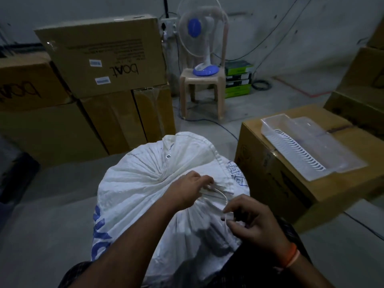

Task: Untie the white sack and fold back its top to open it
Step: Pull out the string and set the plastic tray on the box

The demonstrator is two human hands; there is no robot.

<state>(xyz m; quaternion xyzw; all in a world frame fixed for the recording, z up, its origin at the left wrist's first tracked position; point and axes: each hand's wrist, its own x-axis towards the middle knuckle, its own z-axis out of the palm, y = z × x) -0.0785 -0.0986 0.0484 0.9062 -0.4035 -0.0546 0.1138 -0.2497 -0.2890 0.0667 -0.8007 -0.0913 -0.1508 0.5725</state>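
A large white woven sack (137, 183) with blue print stands on the floor right in front of me, its top gathered into pleats and tied. A thin white cord (223, 196) loops across the gathered neck. My left hand (191, 190) pinches the cord at the pleats near the middle of the top. My right hand (255, 223) pinches the cord's other end at the near right side of the neck. The flap of the sack's top, with a metal eyelet (168, 156), lies folded toward the far side.
Stacked cardboard boxes (99, 59) stand at the left and back. A box at the right (291, 183) carries a clear plastic tray (307, 146). A plastic stool (199, 90) with a table fan (199, 38) stands behind. Cables run over the grey floor.
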